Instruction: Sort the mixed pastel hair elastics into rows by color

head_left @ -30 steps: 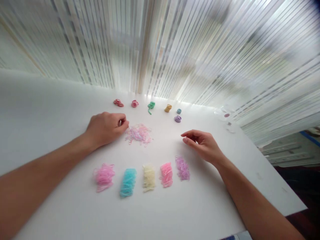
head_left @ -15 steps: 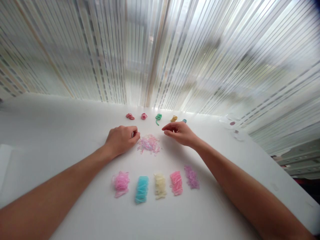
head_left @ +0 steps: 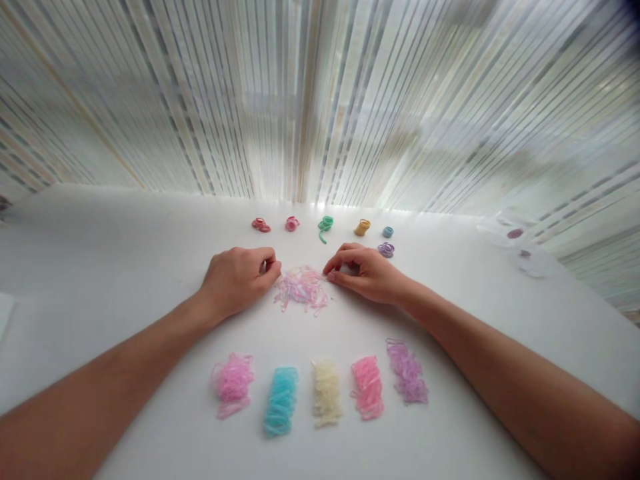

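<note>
A loose pile of small pastel rubber bands (head_left: 301,291), mixed pink, lilac and pale, lies on the white table (head_left: 165,413) between my hands. My left hand (head_left: 243,279) rests at the pile's left edge, thumb and forefinger pinched together; whatever they hold is too small to make out. At the right edge, my right hand (head_left: 361,272) has its thumb and forefinger tips close together against the bands, and I cannot see what is between them. Nearer me are sorted heaps of bands: pink (head_left: 234,383), turquoise (head_left: 281,401), cream (head_left: 327,393), coral pink (head_left: 367,387) and lilac (head_left: 407,371).
Along the back sit small coils: red (head_left: 261,225), pink (head_left: 293,224), green (head_left: 325,225), yellow (head_left: 363,227), blue (head_left: 388,232) and purple (head_left: 386,250). Clear plastic pieces (head_left: 531,263) lie at the far right. A striped curtain (head_left: 280,100) hangs behind the table.
My right hand has come down to the pile's right edge, and its thumb and forefinger have drawn together. The left hand stays by the pile. The view has shifted slightly, showing the purple coil.
</note>
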Tool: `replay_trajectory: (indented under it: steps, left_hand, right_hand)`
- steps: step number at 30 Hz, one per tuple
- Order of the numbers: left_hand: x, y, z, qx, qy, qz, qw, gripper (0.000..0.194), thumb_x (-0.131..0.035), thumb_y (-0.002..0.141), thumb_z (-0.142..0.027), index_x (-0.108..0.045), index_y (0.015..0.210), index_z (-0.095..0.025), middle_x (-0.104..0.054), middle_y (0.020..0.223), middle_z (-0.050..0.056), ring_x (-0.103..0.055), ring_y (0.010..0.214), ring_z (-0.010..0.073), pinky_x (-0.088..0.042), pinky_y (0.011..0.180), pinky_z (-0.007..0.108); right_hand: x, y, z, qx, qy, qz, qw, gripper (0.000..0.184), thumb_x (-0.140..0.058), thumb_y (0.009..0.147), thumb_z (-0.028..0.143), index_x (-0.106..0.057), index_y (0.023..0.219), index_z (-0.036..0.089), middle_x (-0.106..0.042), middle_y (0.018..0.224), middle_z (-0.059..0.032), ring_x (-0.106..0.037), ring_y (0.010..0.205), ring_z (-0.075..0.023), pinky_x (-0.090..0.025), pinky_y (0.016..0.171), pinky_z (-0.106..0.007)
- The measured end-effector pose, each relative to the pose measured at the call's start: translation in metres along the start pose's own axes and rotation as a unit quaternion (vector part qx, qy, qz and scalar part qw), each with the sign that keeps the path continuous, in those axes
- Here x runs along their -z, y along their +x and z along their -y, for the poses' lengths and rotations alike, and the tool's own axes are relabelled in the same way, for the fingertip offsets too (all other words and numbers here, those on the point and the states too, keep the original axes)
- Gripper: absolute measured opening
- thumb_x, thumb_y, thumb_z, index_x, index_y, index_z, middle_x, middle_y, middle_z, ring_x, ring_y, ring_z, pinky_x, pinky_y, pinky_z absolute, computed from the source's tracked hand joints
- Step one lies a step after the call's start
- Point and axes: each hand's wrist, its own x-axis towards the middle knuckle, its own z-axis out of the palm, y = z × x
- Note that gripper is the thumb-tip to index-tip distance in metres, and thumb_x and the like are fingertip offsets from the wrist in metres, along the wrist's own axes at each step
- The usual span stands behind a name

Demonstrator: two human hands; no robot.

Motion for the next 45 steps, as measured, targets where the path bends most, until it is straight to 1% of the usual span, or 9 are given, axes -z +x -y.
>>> replay_trajectory:
  steps: [6,11,17,22,29,34,37,41,45]
  left_hand:
    - [0.003,0.0,-0.001,0.001,0.0,0.002,1.0,0.034,-0.044,0.093,-0.048,-0.065,0.079,-0.024,-0.07,0.074,0.002,-0.058,0.069,0.0207,-0.028,0.063,0.034]
    - [0.003,-0.001,-0.001,0.003,-0.003,0.004,1.0,0.033,-0.045,0.092,-0.048,-0.064,0.079,-0.025,-0.069,0.073,0.001,-0.058,0.069,0.0208,-0.028,0.064,0.034]
    - [0.004,0.0,-0.002,0.001,-0.002,0.003,1.0,0.034,-0.044,0.093,-0.048,-0.065,0.079,-0.024,-0.071,0.075,0.002,-0.061,0.07,0.0213,-0.029,0.063,0.034]
    - [0.004,0.0,-0.003,0.001,0.008,0.003,1.0,0.035,-0.045,0.093,-0.047,-0.068,0.08,-0.024,-0.074,0.076,0.002,-0.063,0.071,0.0215,-0.03,0.062,0.034]
    - [0.003,-0.001,-0.003,0.001,0.011,0.006,1.0,0.036,-0.044,0.094,-0.048,-0.071,0.084,-0.025,-0.074,0.078,0.003,-0.063,0.071,0.0219,-0.032,0.063,0.034]
    - [0.004,0.0,-0.003,0.005,0.005,0.008,1.0,0.036,-0.044,0.093,-0.047,-0.07,0.083,-0.024,-0.073,0.078,0.003,-0.062,0.071,0.0213,-0.03,0.063,0.034]
    - [0.003,0.0,-0.004,0.004,0.003,0.007,1.0,0.035,-0.044,0.093,-0.047,-0.069,0.082,-0.024,-0.073,0.077,0.003,-0.061,0.071,0.0212,-0.029,0.063,0.034]
    - [0.004,0.0,-0.004,0.003,0.003,0.005,1.0,0.035,-0.044,0.093,-0.047,-0.068,0.082,-0.024,-0.074,0.078,0.003,-0.062,0.071,0.021,-0.03,0.063,0.034]
    - [0.005,0.0,-0.004,0.005,0.012,0.008,1.0,0.035,-0.044,0.093,-0.047,-0.069,0.083,-0.024,-0.075,0.079,0.003,-0.063,0.071,0.0213,-0.031,0.062,0.034]
  right_hand:
    - [0.001,-0.001,-0.002,-0.004,0.015,-0.002,1.0,0.013,-0.071,0.092,0.027,-0.079,0.091,0.017,-0.067,0.089,-0.0057,-0.053,0.075,-0.0151,-0.041,0.071,-0.031]
    - [0.001,0.0,-0.004,-0.026,0.056,0.007,0.998,0.019,-0.069,0.092,0.032,-0.078,0.092,0.015,-0.066,0.091,-0.0066,-0.056,0.078,-0.0163,-0.043,0.071,-0.032]
    - [0.002,0.0,-0.004,-0.074,0.141,-0.027,0.987,0.031,-0.074,0.088,0.046,-0.076,0.091,0.015,-0.062,0.078,-0.0018,-0.045,0.066,-0.0124,-0.036,0.062,-0.031]
    - [0.004,-0.001,-0.003,-0.086,0.177,-0.029,0.98,0.035,-0.076,0.086,0.051,-0.074,0.089,0.016,-0.062,0.073,-0.0009,-0.044,0.067,-0.0126,-0.034,0.062,-0.03]
    - [0.007,-0.001,-0.006,-0.1,0.15,-0.037,0.983,0.03,-0.075,0.082,0.045,-0.073,0.084,0.016,-0.061,0.073,-0.0024,-0.046,0.066,-0.0135,-0.036,0.061,-0.031]
    - [0.007,-0.002,-0.005,-0.103,0.075,-0.051,0.991,0.021,-0.074,0.078,0.037,-0.075,0.078,0.016,-0.066,0.081,-0.0062,-0.05,0.067,-0.0139,-0.04,0.062,-0.032]
    - [0.01,-0.002,-0.006,-0.102,0.051,-0.052,0.992,0.02,-0.072,0.08,0.034,-0.077,0.082,0.015,-0.064,0.077,-0.0049,-0.05,0.065,-0.0136,-0.039,0.061,-0.031]
    - [0.022,-0.005,-0.009,-0.105,0.059,-0.011,0.993,0.026,-0.073,0.08,0.033,-0.08,0.097,0.014,-0.062,0.077,-0.0029,-0.046,0.063,-0.0124,-0.035,0.059,-0.031]
    - [0.03,-0.006,-0.012,-0.068,0.054,0.041,0.995,0.03,-0.077,0.08,0.031,-0.083,0.105,0.016,-0.062,0.087,-0.0032,-0.043,0.064,-0.0108,-0.033,0.058,-0.03]
